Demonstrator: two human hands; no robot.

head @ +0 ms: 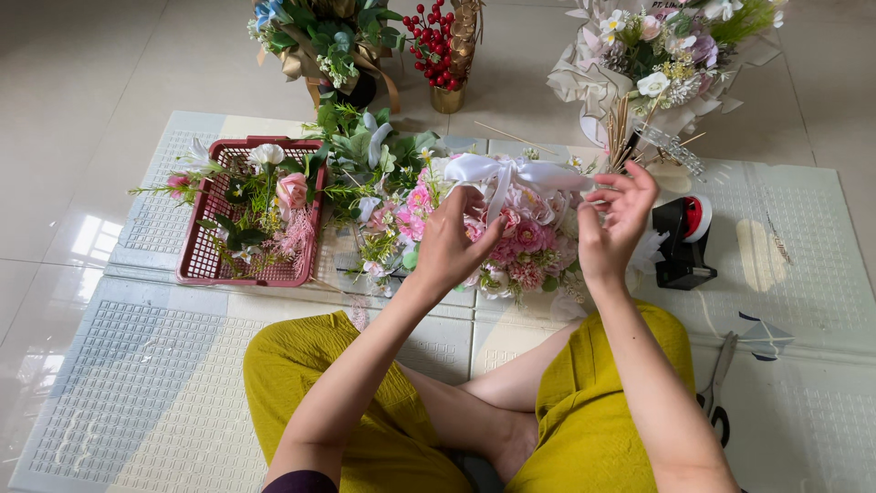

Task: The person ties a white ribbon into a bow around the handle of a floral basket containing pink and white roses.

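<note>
- Two hands are raised at frame centre: a white ribbon bow (511, 173) is pinched by the left hand (449, 245) and right hand (613, 224), atop a pink bouquet (511, 239).
- At left, a red plastic basket (203, 260) is filled with loose flowers and greenery.
- At right, a tape dispenser (683, 239) is set.

Home floor florist corner: foam mats (137, 383), bouquets (657, 55).
</note>
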